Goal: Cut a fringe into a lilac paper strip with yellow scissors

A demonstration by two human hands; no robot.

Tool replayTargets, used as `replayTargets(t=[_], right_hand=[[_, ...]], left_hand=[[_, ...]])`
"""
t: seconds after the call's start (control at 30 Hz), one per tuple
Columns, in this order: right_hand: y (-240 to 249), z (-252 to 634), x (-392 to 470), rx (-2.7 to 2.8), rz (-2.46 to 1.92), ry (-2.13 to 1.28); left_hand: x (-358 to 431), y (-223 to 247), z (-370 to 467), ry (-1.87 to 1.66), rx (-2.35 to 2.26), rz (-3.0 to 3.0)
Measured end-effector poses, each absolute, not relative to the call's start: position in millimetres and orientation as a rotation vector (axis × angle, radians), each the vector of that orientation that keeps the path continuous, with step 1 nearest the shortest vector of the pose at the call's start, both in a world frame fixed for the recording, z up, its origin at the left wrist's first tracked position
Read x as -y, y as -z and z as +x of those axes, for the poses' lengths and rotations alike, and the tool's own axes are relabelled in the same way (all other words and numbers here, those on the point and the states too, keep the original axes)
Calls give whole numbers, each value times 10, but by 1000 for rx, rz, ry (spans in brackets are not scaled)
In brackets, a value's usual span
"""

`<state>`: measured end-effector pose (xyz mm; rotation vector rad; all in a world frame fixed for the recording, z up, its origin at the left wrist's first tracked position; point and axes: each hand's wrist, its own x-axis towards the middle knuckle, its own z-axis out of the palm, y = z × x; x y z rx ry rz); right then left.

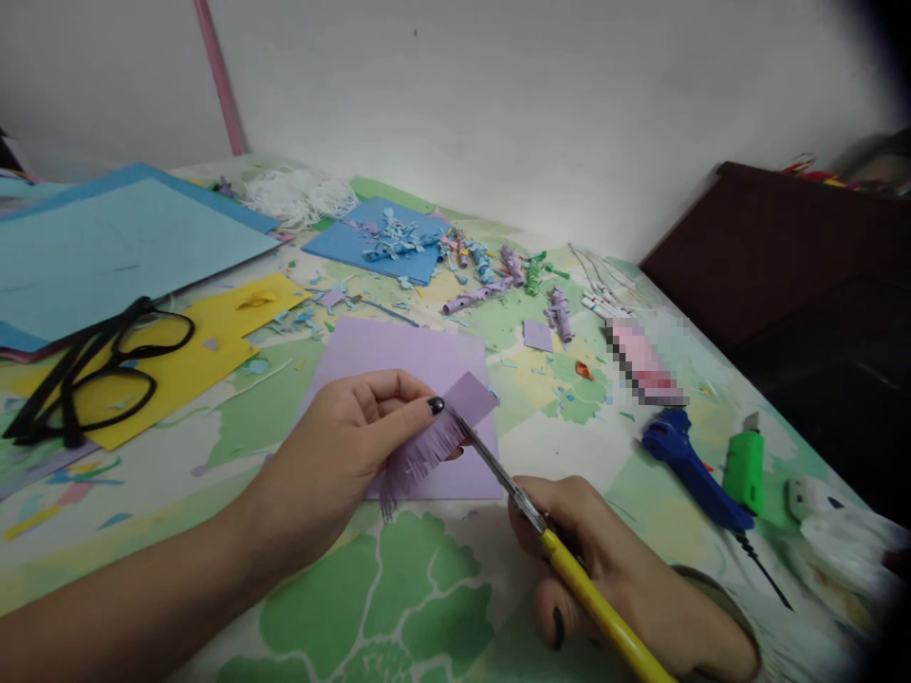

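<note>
Between thumb and fingers, my left hand [370,417] pinches a small strip of purple paper [470,398] whose lower edge is cut into a fine fringe. My right hand [584,560] is wrapped round a pair of scissors [562,560] with yellow handles. The blade tips meet the strip's edge, just right of my left thumb. Beneath my left hand lies a larger purple sheet [427,360] on the patterned tablecloth. The fingers behind the strip are partly hidden.
Black-framed glasses [106,379] rest on yellow paper [228,351] at left, beside blue sheets [142,247]. Paper scraps and curled purple rolls [560,315] lie behind. On the right are a blue-handled tool [697,474], a green cutter [745,470] and a dark box [783,237].
</note>
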<state>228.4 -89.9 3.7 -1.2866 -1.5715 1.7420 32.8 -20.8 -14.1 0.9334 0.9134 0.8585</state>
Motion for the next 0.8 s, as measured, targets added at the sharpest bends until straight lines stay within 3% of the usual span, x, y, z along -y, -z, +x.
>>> replayTargets(t=[0.8], right_hand=[[-37, 2287, 895, 1624, -1368, -1624]], left_hand=[[212, 139, 338, -856, -898, 908]])
